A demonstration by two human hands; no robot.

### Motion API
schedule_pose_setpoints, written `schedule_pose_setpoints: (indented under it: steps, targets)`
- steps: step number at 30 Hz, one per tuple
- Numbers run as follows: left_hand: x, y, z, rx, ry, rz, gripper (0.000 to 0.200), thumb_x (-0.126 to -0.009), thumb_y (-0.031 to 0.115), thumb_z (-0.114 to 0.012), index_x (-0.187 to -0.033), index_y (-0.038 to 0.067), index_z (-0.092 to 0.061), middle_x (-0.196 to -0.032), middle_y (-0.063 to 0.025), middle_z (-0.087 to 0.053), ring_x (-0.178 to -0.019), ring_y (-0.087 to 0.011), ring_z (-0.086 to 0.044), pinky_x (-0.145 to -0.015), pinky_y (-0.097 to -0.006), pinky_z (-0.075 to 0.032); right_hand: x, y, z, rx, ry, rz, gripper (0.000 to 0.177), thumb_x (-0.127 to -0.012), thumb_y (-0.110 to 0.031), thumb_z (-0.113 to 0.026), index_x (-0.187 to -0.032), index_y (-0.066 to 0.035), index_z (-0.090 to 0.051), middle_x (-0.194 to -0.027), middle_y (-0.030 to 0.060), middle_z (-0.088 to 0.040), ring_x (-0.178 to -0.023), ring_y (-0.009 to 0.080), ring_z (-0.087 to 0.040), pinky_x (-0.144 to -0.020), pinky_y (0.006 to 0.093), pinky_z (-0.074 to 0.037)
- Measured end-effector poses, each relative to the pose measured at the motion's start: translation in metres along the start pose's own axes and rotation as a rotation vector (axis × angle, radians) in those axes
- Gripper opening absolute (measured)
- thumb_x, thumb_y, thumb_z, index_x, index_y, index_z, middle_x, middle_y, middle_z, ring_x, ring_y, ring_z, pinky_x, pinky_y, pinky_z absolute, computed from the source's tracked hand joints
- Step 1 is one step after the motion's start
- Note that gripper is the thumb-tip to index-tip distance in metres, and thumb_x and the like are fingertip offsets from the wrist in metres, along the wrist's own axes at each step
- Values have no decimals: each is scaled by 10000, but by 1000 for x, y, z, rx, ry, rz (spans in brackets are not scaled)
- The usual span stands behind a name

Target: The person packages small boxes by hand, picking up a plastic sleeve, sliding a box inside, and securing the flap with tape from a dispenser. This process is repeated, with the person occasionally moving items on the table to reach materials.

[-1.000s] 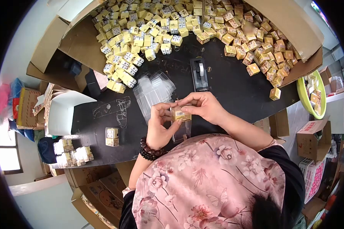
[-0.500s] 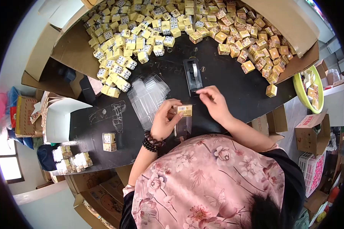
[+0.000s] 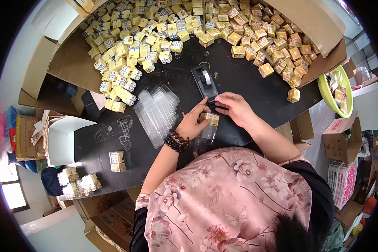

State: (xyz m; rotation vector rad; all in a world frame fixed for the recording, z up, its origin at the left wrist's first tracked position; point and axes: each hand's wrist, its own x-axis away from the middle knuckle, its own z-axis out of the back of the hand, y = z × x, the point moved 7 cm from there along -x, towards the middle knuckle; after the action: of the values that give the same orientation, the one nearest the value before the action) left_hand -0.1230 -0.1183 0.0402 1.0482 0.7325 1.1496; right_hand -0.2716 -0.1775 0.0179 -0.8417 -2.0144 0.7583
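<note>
My left hand [image 3: 193,122] is closed on a small yellow box [image 3: 212,119], with a clear plastic sleeve [image 3: 208,132] hanging below it towards my body. Its fingertips come close to the front end of a black tape dispenser [image 3: 204,82] that carries a roll of tape. At that same end is my right hand [image 3: 236,110], thumb and fingers drawn together; whatever may be between them is too small to make out. Left of my left hand lies a fanned stack of flat clear plastic sleeves [image 3: 155,112].
Loose yellow boxes [image 3: 134,50] and orange-gold boxes [image 3: 277,46] are heaped at the back between cardboard walls. One packed box [image 3: 117,161] stands at left, near a small cluster of boxes [image 3: 77,183]. A green basket [image 3: 344,94] is at right.
My left hand has carried the yellow box and its sleeve up and right to the tape dispenser. The dispenser sits more tilted, and my right hand's fingers have drawn together at its front end.
</note>
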Motion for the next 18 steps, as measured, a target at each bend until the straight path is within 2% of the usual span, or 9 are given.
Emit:
schedule_pose_setpoints:
  steps: [3,5,7,8,10,11,13,14,18]
  targets:
    - [-1,1,3,18,-20,112,314,-840,66,-668,-1130,61,-547,-1508,-198,-375,-837,-156,-635,-719,-280,-507,-12,28,27,153,33,46,98,-901,-123,-659,-923,-27,-661,-909,27,-653,-879,133,-620,-854,264,-496]
    - [1,4,3,42,36,90,316,-840,61,-668,-1132,57,-550,-1468,-196,-422,-815,-160,-639,-717,-281,-509,-24,40,39,194,24,111,97,-897,-97,-659,-909,-1,-653,-904,34,-652,-857,125,-618,-832,240,-493]
    - [9,11,3,64,90,77,317,-840,57,-669,-1134,52,-553,-1428,-194,-469,-794,-164,-643,-716,-282,-511,-28,45,49,432,56,248,85,-896,-80,-659,-906,3,-648,-891,35,-652,-842,114,-617,-814,236,-494]
    - [14,28,9,-3,168,1,315,-838,51,-668,-1132,49,-556,-1377,-193,-502,-821,-190,-646,-724,-293,-515,-19,43,42,269,7,103,74,-908,-90,-646,-918,-17,-649,-912,22,-650,-854,101,-613,-806,247,-495]
    - [24,46,15,-174,307,-161,318,-817,38,-665,-1121,45,-569,-1250,-166,-566,-913,-282,-623,-756,-341,-527,9,24,16,146,-41,101,69,-914,-98,-637,-923,-32,-651,-915,16,-650,-861,99,-612,-803,250,-495]
    - [27,49,16,-172,310,-155,318,-817,38,-665,-1121,45,-569,-1250,-166,-566,-913,-282,-623,-756,-341,-527,23,17,1,20,-82,92,65,-919,-106,-629,-928,-46,-652,-919,10,-651,-868,97,-611,-799,253,-496]
    - [37,80,16,-555,347,-325,346,-782,36,-667,-1115,45,-575,-1263,-139,-565,-961,-316,-582,-778,-369,-526,40,10,-17,85,-92,11,68,-922,-119,-624,-928,-58,-655,-913,6,-651,-876,99,-610,-795,255,-496]
    - [39,87,14,-616,350,-358,347,-765,37,-666,-1104,59,-593,-1259,-110,-571,-937,-307,-569,-783,-379,-524,44,12,-23,149,-100,-58,71,-925,-131,-619,-928,-71,-657,-908,2,-651,-885,100,-609,-791,258,-496]
    - [50,98,14,-717,364,-394,338,-764,25,-663,-1094,67,-609,-1257,-105,-572,-921,-302,-563,-789,-388,-523,48,24,-27,43,-92,-287,96,-926,-153,-612,-927,-72,-663,-896,1,-650,-877,93,-608,-769,248,-491]
